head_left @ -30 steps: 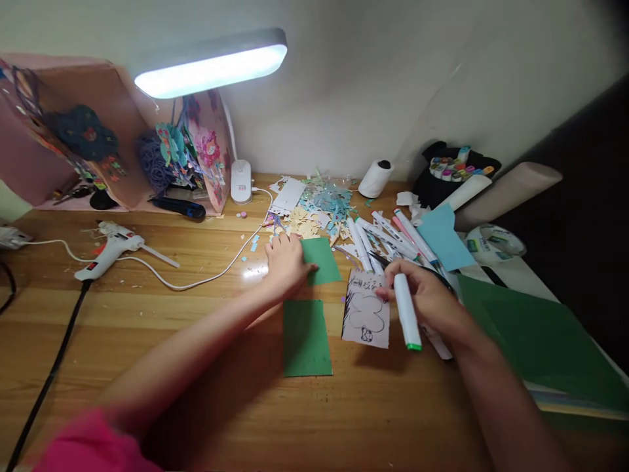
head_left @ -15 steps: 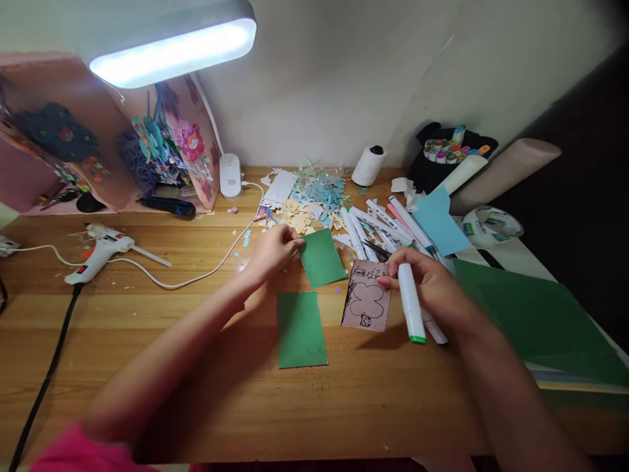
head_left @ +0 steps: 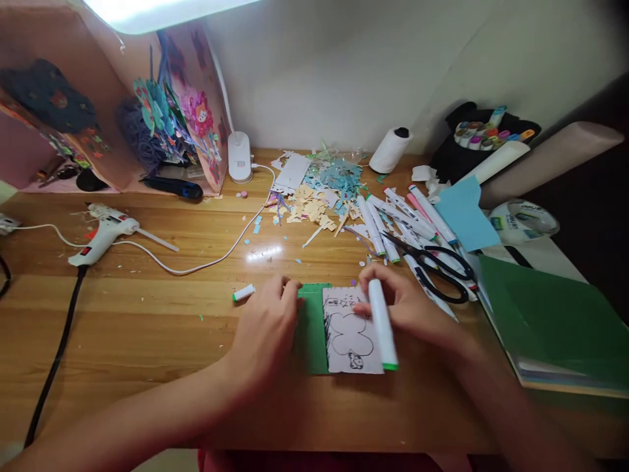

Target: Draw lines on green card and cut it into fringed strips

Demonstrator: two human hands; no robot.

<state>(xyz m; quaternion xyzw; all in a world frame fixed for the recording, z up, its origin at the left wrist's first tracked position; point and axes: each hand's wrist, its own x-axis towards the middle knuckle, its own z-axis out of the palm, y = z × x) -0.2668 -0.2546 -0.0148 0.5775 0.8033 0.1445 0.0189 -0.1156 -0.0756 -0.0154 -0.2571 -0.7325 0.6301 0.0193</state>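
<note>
My left hand (head_left: 270, 321) pinches the left edge of a green card (head_left: 313, 331) low over the wooden desk. Beside and partly over the green card is a pale pink card (head_left: 352, 334) with a black drawing of a four-lobed shape and a small figure. My right hand (head_left: 400, 305) grips the pink card's upper right edge and also a white marker (head_left: 382, 328) with a green end. A small white cap with a green end (head_left: 244, 293) lies left of my left hand. Whether a second green card lies under the first cannot be made out.
Black scissors (head_left: 437, 262) and several white markers (head_left: 371, 226) lie at the right, near green sheets (head_left: 550, 314). Paper scraps (head_left: 314, 203) spread at the back beside a thread spool (head_left: 390, 151). A glue gun (head_left: 105, 233) with its cord lies left.
Both hands have come closer together and lower in the view. The pink card now overlaps the green, and the two green cards no longer show apart. Scissors and the small cap have come into sight.
</note>
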